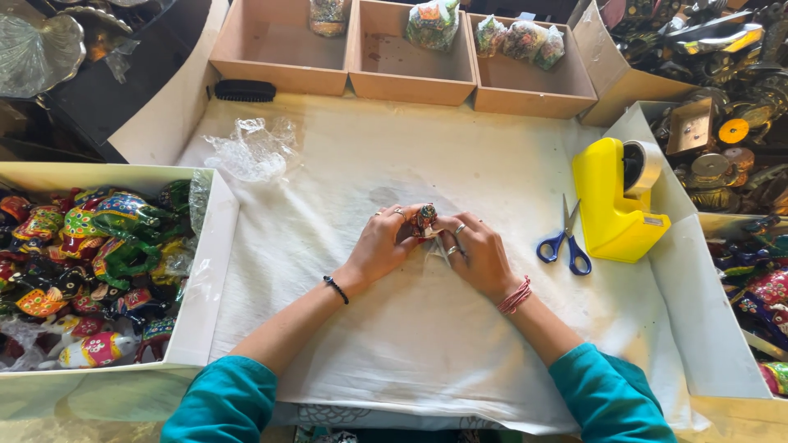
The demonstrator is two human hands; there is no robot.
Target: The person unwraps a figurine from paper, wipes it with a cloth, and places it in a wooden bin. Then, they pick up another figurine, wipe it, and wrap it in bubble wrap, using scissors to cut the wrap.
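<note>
Painted figurine [425, 218], small and many-coloured, pinched between both hands at the middle of the white cloth [460, 344], well left of the yellow tape dispenser [611, 205]. Left hand [384, 246] curled closed on the figurine from one side, fingers folded tight round it; right hand [476, 253] closed on the other side, fingertips also gripping a bit of clear plastic wrap [437, 248] just below the piece. Judged from this: a wrapping step in hand, the wrap only partly about the figurine; next move likely calling for a firm pinch on the film and a slow turn of the piece, with tape close by. Blue-handled scissors [565, 244] just left of the dispenser, touching the cloth. Crumpled clear plastic [254, 149] far left of the dispenser, up the cloth. White tray [215, 246] further left still, heaped with bright painted animal figures [98, 246]. Three cardboard boxes [279, 75] above and left of the dispenser, holding a few bagged pieces [522, 38]; a black brush [245, 90] beside the leftmost box. Brass and metal wares [722, 148] right of the dispenser, crowded, details hard to tell.
</note>
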